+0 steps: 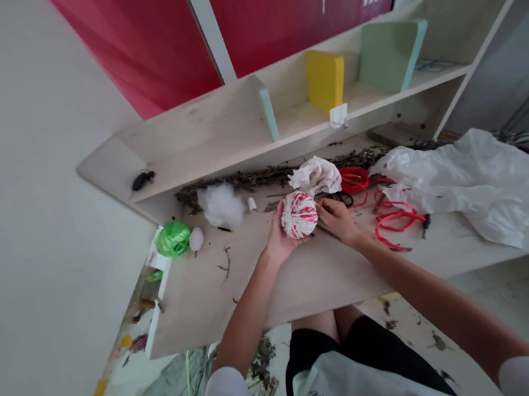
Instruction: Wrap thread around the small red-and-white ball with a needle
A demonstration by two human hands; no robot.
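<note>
A round ball wrapped in white and red strands (298,214) is cradled in my left hand (278,237), above the desk top. My left fingers curl round its left and under side. At the ball's right edge, my right hand (338,221) has its fingers pinched together; what lies between them is too small to make out. A thin dark stick (327,235) shows just below the right fingers. Behind the ball sits a crumpled white paper-like wad (315,176), with a red coil of cord (353,180) beside it.
Loops of red cord (395,222) and a white plastic sheet (474,180) lie to the right. White fluff (222,206), a green ball (173,239) and a small white spool (252,205) are at left. Dry twigs (241,181) line the back beneath a divided shelf (213,132).
</note>
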